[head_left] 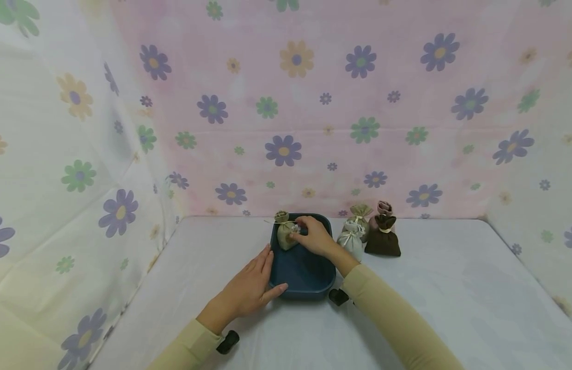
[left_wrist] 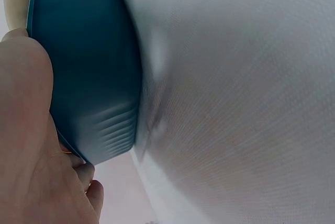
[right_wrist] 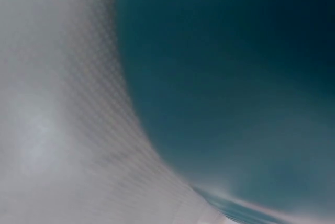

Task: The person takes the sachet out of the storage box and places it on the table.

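Note:
A blue plastic basin [head_left: 303, 272] stands on the table in the head view. My left hand [head_left: 249, 285] rests on its left rim, fingers stretched along the edge and thumb over the near left corner. In the left wrist view the left hand [left_wrist: 31, 130] lies against the basin's [left_wrist: 89, 62] outer side. Inside the basin, at the far left, sits an olive-green drawstring pouch [head_left: 285, 239] with a tied neck. My right hand [head_left: 316, 236] reaches over the right rim and pinches the pouch's right side. The right wrist view shows only the basin wall [right_wrist: 209, 103].
Right of the basin stand several tied pouches: a white one [head_left: 351, 241], a brown one [head_left: 383, 242], an olive one [head_left: 360, 211] and a pinkish one [head_left: 384, 206] behind. White cloth [head_left: 452, 288] covers the table. A flowered curtain [head_left: 313, 113] rises at the back.

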Motion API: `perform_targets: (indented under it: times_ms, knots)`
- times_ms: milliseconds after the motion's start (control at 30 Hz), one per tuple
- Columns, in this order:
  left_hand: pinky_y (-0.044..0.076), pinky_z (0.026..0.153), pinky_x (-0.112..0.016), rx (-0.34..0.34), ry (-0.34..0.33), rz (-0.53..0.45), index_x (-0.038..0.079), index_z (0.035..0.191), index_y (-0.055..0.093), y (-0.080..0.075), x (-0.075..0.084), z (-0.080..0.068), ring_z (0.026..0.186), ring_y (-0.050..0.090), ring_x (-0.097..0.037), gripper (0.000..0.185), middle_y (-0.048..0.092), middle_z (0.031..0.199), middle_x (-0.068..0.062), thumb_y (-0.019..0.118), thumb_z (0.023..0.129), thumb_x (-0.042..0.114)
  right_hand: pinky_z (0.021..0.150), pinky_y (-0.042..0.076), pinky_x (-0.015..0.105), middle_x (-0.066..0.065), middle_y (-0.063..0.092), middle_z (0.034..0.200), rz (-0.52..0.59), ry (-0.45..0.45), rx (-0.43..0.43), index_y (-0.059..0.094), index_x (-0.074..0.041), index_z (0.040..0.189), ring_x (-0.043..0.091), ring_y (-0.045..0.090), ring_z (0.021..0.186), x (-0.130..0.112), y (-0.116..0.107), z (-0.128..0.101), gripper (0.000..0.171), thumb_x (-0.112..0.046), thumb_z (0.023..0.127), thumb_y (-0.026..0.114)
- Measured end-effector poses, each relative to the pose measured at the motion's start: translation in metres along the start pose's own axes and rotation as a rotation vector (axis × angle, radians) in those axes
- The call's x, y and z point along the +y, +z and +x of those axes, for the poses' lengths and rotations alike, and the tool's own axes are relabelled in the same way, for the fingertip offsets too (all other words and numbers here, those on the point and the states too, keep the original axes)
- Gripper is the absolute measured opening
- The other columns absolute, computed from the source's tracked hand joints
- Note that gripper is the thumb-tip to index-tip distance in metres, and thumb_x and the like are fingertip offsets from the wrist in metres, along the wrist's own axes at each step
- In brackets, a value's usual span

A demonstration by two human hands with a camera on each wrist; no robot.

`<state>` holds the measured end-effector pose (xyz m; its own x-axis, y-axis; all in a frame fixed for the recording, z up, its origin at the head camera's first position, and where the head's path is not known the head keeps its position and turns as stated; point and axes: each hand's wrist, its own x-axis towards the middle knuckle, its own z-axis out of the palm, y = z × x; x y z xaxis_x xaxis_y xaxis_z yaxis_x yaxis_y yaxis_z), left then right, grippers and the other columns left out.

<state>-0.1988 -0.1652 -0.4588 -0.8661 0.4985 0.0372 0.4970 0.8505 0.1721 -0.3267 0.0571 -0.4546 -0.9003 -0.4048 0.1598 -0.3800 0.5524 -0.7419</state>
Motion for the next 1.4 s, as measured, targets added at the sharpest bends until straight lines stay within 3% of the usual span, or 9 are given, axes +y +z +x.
perform_targets:
  times_ms: [233, 567, 867, 1067, 1400]
  knots:
    - [0.026, 0.123, -0.048, 0.003, 0.000, -0.002, -0.008, 0.159, 0.021, 0.0007, -0.0013, 0.0001, 0.156, 0.018, -0.033, 0.098, 0.006, 0.170, -0.023, 0.032, 0.102, 0.071, 0.101, 0.049, 0.050, 0.018, 0.060, 0.130, -0.030, -0.015, 0.002, 0.055, -0.001, 0.144, 0.034, 0.058, 0.121, -0.0004, 0.0022, 0.0030, 0.050, -0.020, 0.100, 0.068]
    - [0.026, 0.123, -0.048, 0.002, -0.003, -0.003, -0.007, 0.160, 0.021, 0.0025, -0.0001, -0.0006, 0.156, 0.019, -0.032, 0.099, 0.006, 0.170, -0.022, 0.031, 0.102, 0.072, 0.092, 0.050, 0.047, 0.015, 0.061, 0.117, -0.066, -0.031, 0.030, 0.063, -0.001, 0.132, 0.029, 0.058, 0.105, 0.0027, 0.0060, 0.0032, 0.040, -0.020, 0.097, 0.072]
    - [0.025, 0.123, -0.047, 0.006, -0.006, 0.010, -0.008, 0.160, 0.021, 0.0019, 0.0003, -0.0006, 0.156, 0.018, -0.032, 0.099, 0.007, 0.170, -0.023, 0.030, 0.102, 0.072, 0.106, 0.046, 0.050, 0.018, 0.057, 0.140, -0.043, -0.068, 0.101, 0.068, -0.001, 0.113, 0.037, 0.054, 0.130, 0.0014, 0.0062, 0.0027, 0.024, -0.017, 0.095, 0.074]
    - [0.025, 0.123, -0.047, 0.005, -0.014, 0.006, -0.007, 0.160, 0.021, 0.0032, -0.0003, -0.0008, 0.156, 0.018, -0.032, 0.099, 0.007, 0.170, -0.022, 0.030, 0.102, 0.073, 0.097, 0.052, 0.048, 0.013, 0.067, 0.123, -0.023, -0.023, 0.080, 0.065, -0.006, 0.118, 0.031, 0.063, 0.117, 0.0032, 0.0074, 0.0024, 0.026, -0.020, 0.097, 0.073]
    - [0.025, 0.123, -0.048, 0.014, -0.013, 0.006, -0.007, 0.160, 0.022, 0.0031, -0.0004, -0.0002, 0.156, 0.019, -0.033, 0.098, 0.008, 0.170, -0.022, 0.031, 0.102, 0.072, 0.101, 0.052, 0.048, 0.017, 0.064, 0.129, 0.006, -0.046, 0.065, 0.059, -0.003, 0.139, 0.033, 0.062, 0.122, 0.0032, 0.0064, 0.0041, 0.047, -0.019, 0.096, 0.073]
